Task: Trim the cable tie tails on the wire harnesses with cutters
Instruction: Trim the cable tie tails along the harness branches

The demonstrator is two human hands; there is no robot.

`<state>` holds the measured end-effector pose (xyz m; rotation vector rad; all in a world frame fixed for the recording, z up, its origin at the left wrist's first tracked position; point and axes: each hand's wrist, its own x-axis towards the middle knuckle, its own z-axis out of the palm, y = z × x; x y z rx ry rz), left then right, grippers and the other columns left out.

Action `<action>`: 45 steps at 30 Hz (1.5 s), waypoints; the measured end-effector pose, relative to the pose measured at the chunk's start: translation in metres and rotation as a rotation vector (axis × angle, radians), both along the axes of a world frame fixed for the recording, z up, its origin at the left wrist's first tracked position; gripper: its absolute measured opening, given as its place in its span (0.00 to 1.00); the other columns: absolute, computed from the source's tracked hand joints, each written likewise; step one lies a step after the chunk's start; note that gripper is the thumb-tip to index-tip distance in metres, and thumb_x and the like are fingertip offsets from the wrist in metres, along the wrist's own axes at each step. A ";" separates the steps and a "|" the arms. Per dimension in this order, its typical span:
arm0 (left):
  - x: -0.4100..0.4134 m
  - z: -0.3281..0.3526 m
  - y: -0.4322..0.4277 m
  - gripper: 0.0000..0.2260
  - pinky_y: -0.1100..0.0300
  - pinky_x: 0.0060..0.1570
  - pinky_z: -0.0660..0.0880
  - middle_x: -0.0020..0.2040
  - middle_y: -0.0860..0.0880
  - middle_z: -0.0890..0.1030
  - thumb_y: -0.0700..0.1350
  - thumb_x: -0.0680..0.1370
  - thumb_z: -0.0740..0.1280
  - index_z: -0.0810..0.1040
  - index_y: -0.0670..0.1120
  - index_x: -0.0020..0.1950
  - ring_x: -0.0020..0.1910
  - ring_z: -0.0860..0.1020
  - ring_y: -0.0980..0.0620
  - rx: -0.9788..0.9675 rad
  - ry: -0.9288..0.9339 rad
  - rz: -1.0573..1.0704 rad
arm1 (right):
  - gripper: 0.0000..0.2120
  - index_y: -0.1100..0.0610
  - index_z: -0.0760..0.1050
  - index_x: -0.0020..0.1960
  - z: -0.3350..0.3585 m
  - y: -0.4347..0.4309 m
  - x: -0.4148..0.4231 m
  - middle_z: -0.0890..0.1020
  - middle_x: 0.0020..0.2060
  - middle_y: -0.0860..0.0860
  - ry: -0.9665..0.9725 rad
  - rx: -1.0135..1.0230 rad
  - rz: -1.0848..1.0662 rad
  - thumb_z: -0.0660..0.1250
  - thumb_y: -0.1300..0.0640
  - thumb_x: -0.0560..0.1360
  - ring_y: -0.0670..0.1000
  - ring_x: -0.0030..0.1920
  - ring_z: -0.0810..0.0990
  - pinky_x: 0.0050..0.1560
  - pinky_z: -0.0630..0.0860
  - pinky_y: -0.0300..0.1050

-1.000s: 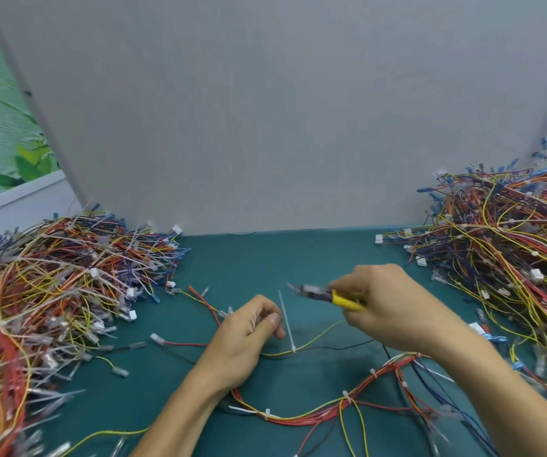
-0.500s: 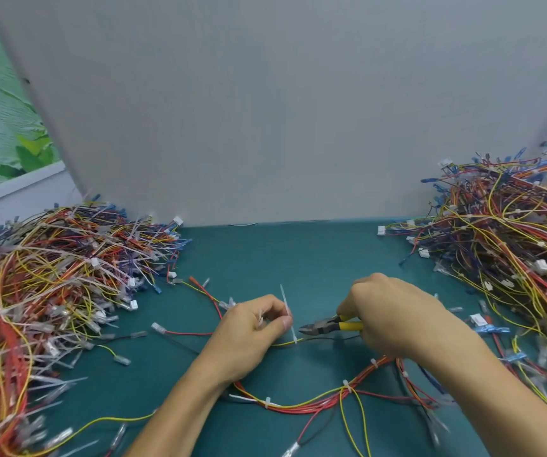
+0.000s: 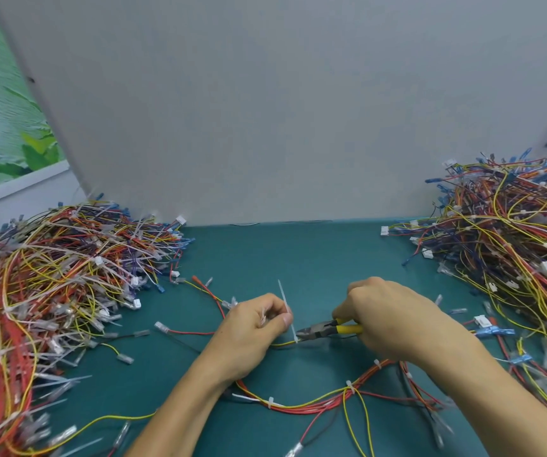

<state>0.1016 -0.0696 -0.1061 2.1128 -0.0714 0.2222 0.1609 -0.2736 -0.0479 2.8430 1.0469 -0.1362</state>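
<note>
One pair of cutters (image 3: 323, 329) with yellow handles lies low over the green bench (image 3: 282, 255), and everything here is placed from it. The right hand (image 3: 394, 318) is just right of it, its grip curled tight round the handles. The left hand (image 3: 252, 328) is just left of the nose, its grip pinched, thumb to forefinger, on a yellow wire (image 3: 282, 343) that comes out from under the hand. One white cable tie tail (image 3: 284, 301) rises from that wire at the cutters' tip, leaning back and left, uncut, and passes the left thumb. The nose touches the foot of the tail. I cannot tell whether the blades have bitten.

In front of the cutters, nearer the person, lies one red and yellow harness (image 3: 331, 399) with three white ties plainly visible along it. There are two heaps of harnesses: the left heap (image 3: 51, 275) is far left of the cutters, and the right heap (image 3: 512, 242) is far right against the grey partition (image 3: 282, 110).

A second ago the cutters were held higher, clear of the tail. Half a second ago the tip stood just right of the tail, and now it meets it. The left hand has hardly shifted.
</note>
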 end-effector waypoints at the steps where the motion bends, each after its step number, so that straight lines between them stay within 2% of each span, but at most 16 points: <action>1: 0.000 0.000 0.000 0.07 0.68 0.39 0.67 0.31 0.61 0.75 0.41 0.78 0.66 0.77 0.49 0.41 0.34 0.70 0.62 -0.002 -0.001 0.002 | 0.11 0.53 0.75 0.46 0.000 -0.001 0.001 0.73 0.44 0.51 0.000 0.004 -0.001 0.61 0.64 0.68 0.59 0.48 0.77 0.42 0.79 0.53; 5: 0.000 0.002 0.000 0.06 0.69 0.39 0.67 0.31 0.60 0.75 0.41 0.78 0.66 0.78 0.48 0.41 0.33 0.70 0.62 -0.003 -0.001 0.010 | 0.10 0.52 0.74 0.44 0.002 -0.004 0.003 0.72 0.42 0.49 0.002 0.033 -0.002 0.61 0.63 0.67 0.58 0.48 0.77 0.44 0.79 0.53; 13: -0.001 0.003 -0.001 0.07 0.70 0.37 0.66 0.30 0.62 0.75 0.41 0.78 0.66 0.77 0.48 0.41 0.32 0.70 0.64 -0.005 0.005 0.009 | 0.11 0.50 0.75 0.47 0.001 0.000 0.000 0.69 0.41 0.47 0.016 0.035 0.018 0.62 0.63 0.69 0.57 0.48 0.76 0.43 0.78 0.53; 20: 0.000 0.000 0.001 0.06 0.63 0.44 0.70 0.34 0.58 0.77 0.42 0.78 0.66 0.78 0.49 0.41 0.37 0.74 0.60 -0.015 0.020 0.018 | 0.15 0.50 0.76 0.51 -0.001 0.002 0.000 0.73 0.44 0.49 0.007 0.011 0.009 0.62 0.64 0.69 0.58 0.48 0.76 0.42 0.78 0.51; 26: 0.001 -0.001 0.002 0.06 0.64 0.42 0.69 0.32 0.60 0.76 0.41 0.78 0.66 0.78 0.48 0.41 0.35 0.72 0.60 -0.044 0.019 0.011 | 0.10 0.54 0.73 0.45 -0.003 0.001 0.001 0.72 0.42 0.51 -0.016 -0.010 0.024 0.61 0.66 0.67 0.59 0.45 0.76 0.37 0.75 0.50; 34: 0.000 0.001 0.000 0.07 0.70 0.39 0.68 0.31 0.61 0.76 0.41 0.78 0.66 0.78 0.49 0.40 0.33 0.71 0.63 -0.019 0.011 0.020 | 0.10 0.52 0.74 0.47 -0.004 0.002 0.000 0.68 0.40 0.48 -0.048 0.029 0.041 0.62 0.64 0.70 0.58 0.44 0.75 0.41 0.79 0.53; 39: 0.000 0.002 0.000 0.07 0.69 0.38 0.68 0.31 0.59 0.77 0.41 0.78 0.66 0.78 0.48 0.41 0.33 0.72 0.62 -0.036 0.023 0.027 | 0.08 0.49 0.75 0.48 -0.005 0.005 -0.002 0.64 0.40 0.46 -0.061 0.030 0.059 0.61 0.61 0.74 0.56 0.41 0.68 0.38 0.74 0.49; 42: -0.001 0.002 0.000 0.07 0.69 0.39 0.68 0.32 0.58 0.78 0.41 0.78 0.66 0.78 0.48 0.41 0.34 0.72 0.62 -0.044 0.029 0.030 | 0.08 0.51 0.74 0.47 -0.006 0.005 -0.001 0.65 0.39 0.47 -0.066 0.024 0.063 0.61 0.62 0.73 0.56 0.41 0.68 0.37 0.73 0.48; 45: -0.001 0.003 0.000 0.07 0.69 0.38 0.67 0.33 0.57 0.77 0.41 0.78 0.66 0.78 0.48 0.40 0.33 0.71 0.62 -0.040 0.026 0.031 | 0.08 0.52 0.74 0.46 -0.006 0.004 -0.002 0.67 0.39 0.48 -0.061 0.020 0.052 0.61 0.63 0.72 0.57 0.41 0.69 0.39 0.77 0.50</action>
